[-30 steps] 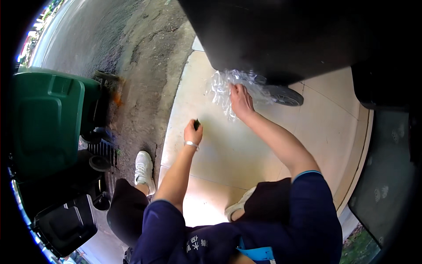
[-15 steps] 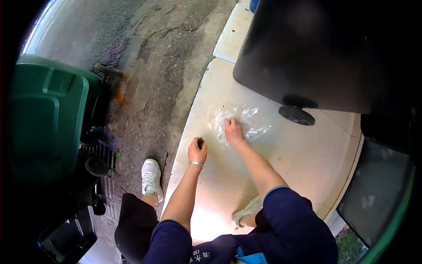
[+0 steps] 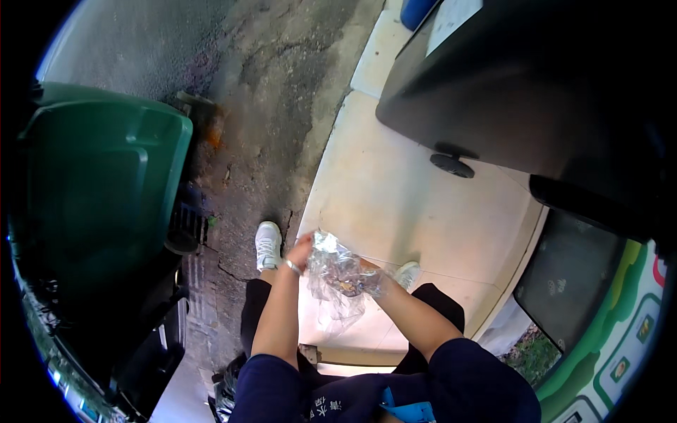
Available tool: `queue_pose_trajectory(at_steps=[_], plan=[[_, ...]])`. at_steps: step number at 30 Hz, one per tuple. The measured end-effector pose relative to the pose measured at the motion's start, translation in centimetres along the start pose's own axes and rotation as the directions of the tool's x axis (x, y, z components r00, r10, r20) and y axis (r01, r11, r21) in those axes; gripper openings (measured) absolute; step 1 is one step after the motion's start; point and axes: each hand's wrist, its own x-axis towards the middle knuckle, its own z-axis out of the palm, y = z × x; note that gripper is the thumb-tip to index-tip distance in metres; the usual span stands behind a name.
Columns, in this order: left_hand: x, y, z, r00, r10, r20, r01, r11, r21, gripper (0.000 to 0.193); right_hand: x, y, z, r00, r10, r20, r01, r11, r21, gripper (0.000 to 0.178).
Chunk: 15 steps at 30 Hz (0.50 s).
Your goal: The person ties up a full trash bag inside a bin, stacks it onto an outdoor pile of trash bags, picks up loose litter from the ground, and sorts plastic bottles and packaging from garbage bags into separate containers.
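A crumpled, see-through plastic bag [image 3: 331, 275] hangs between my hands, above the pale tiled step. Some small brownish and dark bits show in or through its lower part; I cannot make out what they are. At the bag's upper left edge, my left hand [image 3: 302, 250], with a silver bracelet at the wrist, is closed on the plastic. My right hand [image 3: 367, 269] is behind the bag at its right side, mostly covered by the plastic, and seems to grip it.
On the left, a green wheeled bin [image 3: 106, 162] stands on rough pavement beside a drain grate [image 3: 192, 211]. A large dark wheeled bin [image 3: 486, 106] stands on the tiles [image 3: 381, 176] at far right. A dark mat-like panel [image 3: 571, 275] lies at right. My white shoes [image 3: 268, 245] straddle the step's edge.
The plastic bag has been lifted off the tiles and brought nearer to me, between both hands. The small dark green thing in my left hand no longer shows. My view has shifted slightly.
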Motion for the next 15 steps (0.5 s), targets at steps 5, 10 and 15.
queue_pose_trajectory(at_steps=[5, 10, 15], plan=[[-14.6, 6.6, 9.9, 0.993, 0.075, 0.094, -0.075, 0.997, 0.002, 0.033, -5.9, -7.2, 8.7, 0.986, -0.167, -0.019, 0.136, 0.855, -0.501, 0.036], [-28.6, 11.6, 19.4, 0.841, 0.515, -0.165, -0.540, 0.818, -0.200, 0.049, -9.8, -8.5, 26.1, 0.703, -0.700, 0.125, 0.039, -0.138, -0.990, 0.032], [-40.8, 21.3, 22.3, 0.647, 0.762, 0.008, -0.761, 0.647, -0.040, 0.062, -11.2, -9.4, 40.4, 0.666, -0.616, 0.421, 0.590, 0.090, -0.802, 0.055]])
